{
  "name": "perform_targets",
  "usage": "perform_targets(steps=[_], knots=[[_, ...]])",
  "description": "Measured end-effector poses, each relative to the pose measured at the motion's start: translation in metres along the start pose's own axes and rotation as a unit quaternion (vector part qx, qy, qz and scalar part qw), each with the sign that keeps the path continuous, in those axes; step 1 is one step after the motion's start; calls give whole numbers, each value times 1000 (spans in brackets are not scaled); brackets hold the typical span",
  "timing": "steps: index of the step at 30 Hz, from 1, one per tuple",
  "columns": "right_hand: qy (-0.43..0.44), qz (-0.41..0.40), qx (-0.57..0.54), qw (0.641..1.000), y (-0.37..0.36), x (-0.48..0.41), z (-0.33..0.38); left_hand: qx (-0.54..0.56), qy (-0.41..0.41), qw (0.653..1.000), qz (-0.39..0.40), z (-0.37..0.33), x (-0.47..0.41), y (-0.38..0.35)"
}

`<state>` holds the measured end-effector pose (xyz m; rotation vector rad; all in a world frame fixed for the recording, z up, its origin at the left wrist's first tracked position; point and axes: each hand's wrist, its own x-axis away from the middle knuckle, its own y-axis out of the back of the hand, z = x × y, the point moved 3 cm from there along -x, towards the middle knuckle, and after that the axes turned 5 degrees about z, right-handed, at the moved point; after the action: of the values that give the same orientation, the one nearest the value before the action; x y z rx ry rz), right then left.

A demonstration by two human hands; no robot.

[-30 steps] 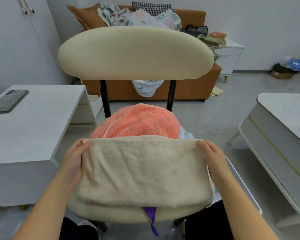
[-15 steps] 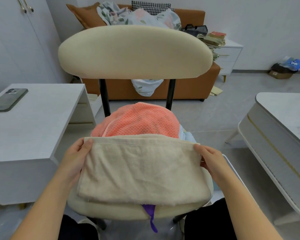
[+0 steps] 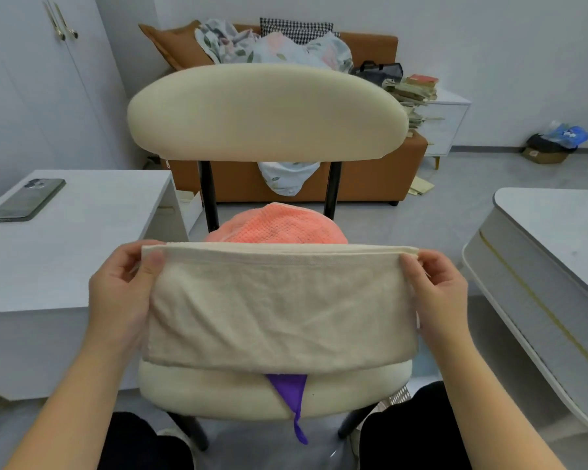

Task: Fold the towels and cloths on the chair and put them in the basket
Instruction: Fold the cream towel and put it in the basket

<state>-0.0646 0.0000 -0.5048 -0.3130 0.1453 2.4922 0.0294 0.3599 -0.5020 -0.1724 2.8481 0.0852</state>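
Filling the middle of the view, a cream padded chair (image 3: 265,110) faces the person, its broad backrest on two black posts above a rounded seat. To the left stands a white desk (image 3: 82,252); to the right a pale grey table (image 3: 557,232) with a rounded corner; behind the chair a brown sofa (image 3: 370,184) carries a heap of floral bedding (image 3: 272,49).

A beige towel (image 3: 279,310) is stretched flat in front of the seat, its top edge pulled straight and level, its lower edge hanging down to the front of the seat cushion; the top hem shows more than one layer. The left hand (image 3: 123,296) pinches the upper left corner, thumb on the near face and fingers curled behind; the right hand (image 3: 435,293) pinches the upper right corner in the same way; both forearms reach up from the bottom of the view.

Behind the towel an orange waffle-textured cloth (image 3: 279,225) lies mounded on the seat, near the backrest posts; a purple cloth (image 3: 291,388) pokes out under the towel's lower edge and droops over the seat front.

A dark phone (image 3: 26,200) lies flat on the desk's far left; a small piece of white perforated basket (image 3: 399,393) shows low at the right of the seat, mostly hidden.
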Motion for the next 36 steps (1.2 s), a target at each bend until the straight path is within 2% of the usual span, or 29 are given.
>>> perform_targets(steps=[5,7,9,11,14,16,20,25,27,29,32,34,36], knots=[[-13,62,-24,998,12,-6,26,-12,22,995,99,-32,-8,12],[-18,79,5,997,14,-8,34,-21,54,990,130,-41,-10,18],[9,64,83,994,11,-8,42,-25,76,987,143,-46,-8,20],[49,34,168,984,3,-7,48,-52,70,987,137,-48,-6,14],[55,12,225,973,-9,-16,53,-139,39,987,74,-46,-13,1],[37,34,265,963,-19,-36,45,-198,51,978,48,-35,-28,-9],[-12,65,305,950,-42,-84,7,-239,109,964,44,0,-64,-35],[-90,74,322,940,-57,-107,-50,-256,119,959,10,38,-84,-56],[-106,83,347,928,-59,-103,-65,-318,119,940,11,47,-82,-59],[-88,86,392,912,-62,-94,-65,-402,75,912,13,45,-76,-62],[15,107,415,903,-78,-70,-42,-380,-82,921,40,26,-55,-83],[74,196,396,894,-101,-45,-28,-366,-149,910,128,21,-36,-109],[82,287,384,874,-119,-26,-29,-390,-155,882,215,29,-19,-130]])
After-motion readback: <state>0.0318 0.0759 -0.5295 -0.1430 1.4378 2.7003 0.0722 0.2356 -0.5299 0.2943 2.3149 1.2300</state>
